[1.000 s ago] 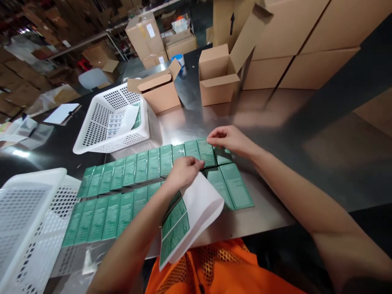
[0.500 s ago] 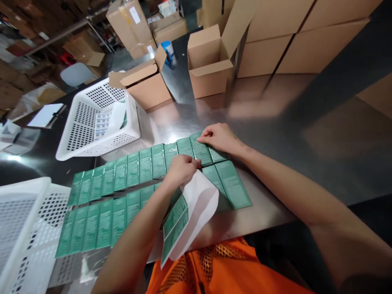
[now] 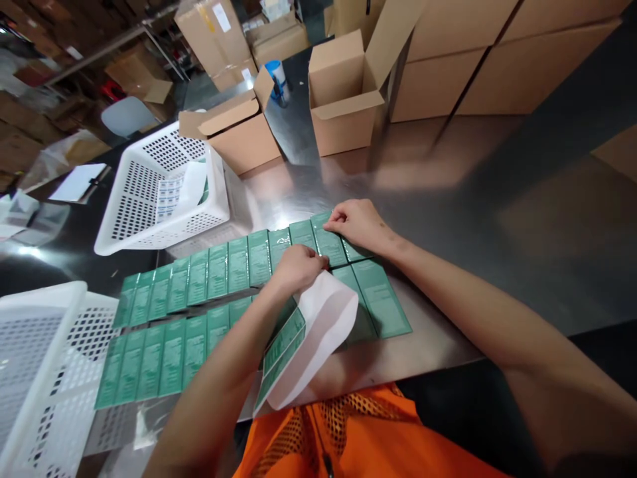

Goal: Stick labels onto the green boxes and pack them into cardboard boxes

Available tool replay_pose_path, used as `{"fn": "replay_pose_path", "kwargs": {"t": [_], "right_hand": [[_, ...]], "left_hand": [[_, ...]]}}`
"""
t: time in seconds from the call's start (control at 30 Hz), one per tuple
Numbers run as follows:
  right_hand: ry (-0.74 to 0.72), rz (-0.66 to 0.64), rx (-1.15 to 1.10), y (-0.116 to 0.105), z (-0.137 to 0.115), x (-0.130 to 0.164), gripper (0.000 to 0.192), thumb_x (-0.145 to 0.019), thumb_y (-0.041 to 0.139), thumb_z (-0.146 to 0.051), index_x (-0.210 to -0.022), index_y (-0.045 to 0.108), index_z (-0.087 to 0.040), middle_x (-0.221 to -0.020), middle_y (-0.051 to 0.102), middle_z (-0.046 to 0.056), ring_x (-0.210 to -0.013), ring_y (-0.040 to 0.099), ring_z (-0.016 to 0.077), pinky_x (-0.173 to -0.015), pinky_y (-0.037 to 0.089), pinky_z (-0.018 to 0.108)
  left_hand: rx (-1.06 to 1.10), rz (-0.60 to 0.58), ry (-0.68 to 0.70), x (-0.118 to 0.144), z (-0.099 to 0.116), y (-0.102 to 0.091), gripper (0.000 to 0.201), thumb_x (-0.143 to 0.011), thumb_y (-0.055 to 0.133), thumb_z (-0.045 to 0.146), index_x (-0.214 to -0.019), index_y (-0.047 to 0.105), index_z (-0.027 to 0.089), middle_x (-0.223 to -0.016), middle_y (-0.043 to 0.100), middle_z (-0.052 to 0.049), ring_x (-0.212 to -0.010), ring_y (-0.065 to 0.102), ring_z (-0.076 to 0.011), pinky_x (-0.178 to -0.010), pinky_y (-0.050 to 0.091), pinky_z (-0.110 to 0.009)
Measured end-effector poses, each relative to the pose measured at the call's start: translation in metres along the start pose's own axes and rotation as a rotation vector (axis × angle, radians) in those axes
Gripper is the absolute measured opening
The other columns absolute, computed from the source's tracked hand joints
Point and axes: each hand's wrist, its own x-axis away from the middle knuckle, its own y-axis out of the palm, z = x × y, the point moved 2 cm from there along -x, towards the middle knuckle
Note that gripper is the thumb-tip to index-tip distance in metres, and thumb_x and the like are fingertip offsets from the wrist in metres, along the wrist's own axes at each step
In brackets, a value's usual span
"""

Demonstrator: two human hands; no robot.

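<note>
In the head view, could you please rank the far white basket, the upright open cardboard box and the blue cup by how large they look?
1. White basket.
2. Open cardboard box, though it stands farther off, so this is unsure.
3. Blue cup, smallest.

Two white baskets (image 3: 164,192), two open cartons (image 3: 343,99), two hands (image 3: 358,222)

Beyond where you grip, a shiny steel worktable (image 3: 448,166) throws back overhead light. Tall brown cardboard cartons (image 3: 497,60) wall its far right. Far left of your grip, a dim warehouse floor with metal shelving (image 3: 114,46) and a grey chair (image 3: 127,116).
</note>
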Motion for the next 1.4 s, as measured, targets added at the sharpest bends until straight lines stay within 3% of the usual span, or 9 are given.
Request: {"fn": "replay_pose_path", "kwargs": {"t": [0.23, 0.37, 0.5, 0.63, 0.77, 0.93, 1.07, 1.23, 1.4], "right_hand": [[-0.034, 0.18, 0.018, 0.003, 0.002, 0.007, 0.047, -0.076, 0.078, -0.036, -0.112, 0.056, -0.016, -0.104, 0.065, 0.01, -0.084, 0.06, 0.0223, -0.074, 0.044, 0.032], [0.008, 0.151, 0.143, 0.006, -0.003, 0.004, 0.055, -0.076, 0.078, -0.051, -0.113, 0.055, -0.018, -0.109, 0.066, 0.012, -0.088, 0.063, 0.0268, -0.074, 0.044, 0.034], [-0.054, 0.059, 0.014, -0.002, -0.011, 0.012, 0.043, -0.08, 0.075, -0.043, -0.111, 0.058, -0.017, -0.095, 0.068, 0.008, -0.084, 0.063, 0.023, -0.075, 0.045, 0.033], [-0.176, -0.012, -0.281, -0.023, -0.044, 0.063, 0.044, -0.079, 0.075, -0.049, -0.107, 0.059, -0.02, -0.089, 0.067, 0.003, -0.079, 0.063, 0.0198, -0.073, 0.048, 0.032], [-0.38, 0.101, -0.217, -0.027, -0.079, 0.143, 0.052, -0.076, 0.079, -0.053, -0.115, 0.059, -0.025, -0.105, 0.067, 0.007, -0.095, 0.064, 0.0261, -0.084, 0.052, 0.041], [-0.122, 0.23, -0.379, 0.024, -0.08, 0.199, 0.08, -0.076, 0.081, -0.05, -0.14, 0.036, -0.028, -0.102, 0.066, 0.007, -0.084, 0.068, 0.0245, -0.074, 0.059, 0.041], [-0.108, 0.163, -0.68, 0.061, -0.078, 0.205, 0.065, -0.093, 0.063, -0.031, -0.147, 0.027, -0.035, -0.095, 0.066, 0.003, -0.079, 0.069, 0.0192, -0.066, 0.061, 0.033], [-0.05, 0.041, -0.797, 0.056, -0.073, 0.197, 0.043, -0.094, 0.063, -0.031, -0.135, 0.055, -0.038, -0.092, 0.063, 0.002, -0.073, 0.064, 0.0152, -0.059, 0.057, 0.027], [-0.022, -0.056, -0.911, 0.042, -0.076, 0.187, 0.031, -0.088, 0.07, -0.036, -0.119, 0.07, -0.034, -0.084, 0.064, 0.002, -0.07, 0.063, 0.0153, -0.06, 0.057, 0.028]], "left_hand": [[-0.214, 0.123, 0.155, 0.016, 0.006, -0.003, 0.027, -0.077, 0.061, 0.023, -0.05, 0.057, 0.022, -0.056, 0.058, -0.006, -0.065, 0.058, -0.0234, -0.061, 0.035, -0.031], [-0.311, 0.415, 0.153, 0.054, -0.005, -0.004, 0.028, -0.091, 0.049, 0.033, -0.071, 0.066, 0.023, -0.066, 0.065, -0.007, -0.066, 0.06, -0.0255, -0.06, 0.031, -0.031], [-0.123, 0.663, 0.142, 0.085, -0.021, -0.013, 0.032, -0.096, 0.046, 0.043, -0.078, 0.062, 0.023, -0.064, 0.063, -0.002, -0.062, 0.057, -0.0206, -0.062, 0.031, -0.029], [0.074, 0.836, 0.164, 0.098, -0.033, -0.024, 0.031, -0.096, 0.047, 0.046, -0.082, 0.061, 0.023, -0.067, 0.064, 0.0, -0.065, 0.058, -0.0189, -0.065, 0.035, -0.028], [0.166, 0.93, 0.195, 0.099, -0.04, -0.035, 0.029, -0.096, 0.046, 0.045, -0.087, 0.061, 0.022, -0.069, 0.064, -0.001, -0.07, 0.059, -0.0193, -0.067, 0.037, -0.028], [0.22, 1.025, 0.214, 0.094, -0.045, -0.048, 0.025, -0.095, 0.049, 0.043, -0.083, 0.058, 0.023, -0.071, 0.063, -0.001, -0.073, 0.059, -0.019, -0.069, 0.04, -0.028], [0.368, 1.013, 0.279, 0.088, -0.056, -0.052, 0.021, -0.092, 0.054, 0.041, -0.092, 0.06, 0.021, -0.087, 0.066, -0.004, -0.081, 0.06, -0.018, -0.078, 0.045, -0.03], [0.674, 0.97, 0.363, 0.109, -0.09, -0.054, 0.036, -0.087, 0.065, 0.045, -0.115, 0.057, 0.023, -0.113, 0.063, -0.007, -0.105, 0.061, -0.0191, -0.088, 0.048, -0.032], [0.793, 0.363, 0.211, 0.14, -0.12, -0.046, 0.071, -0.074, 0.081, 0.043, -0.135, 0.05, 0.024, -0.11, 0.066, -0.007, -0.092, 0.064, -0.0178, -0.082, 0.052, -0.031]]}}
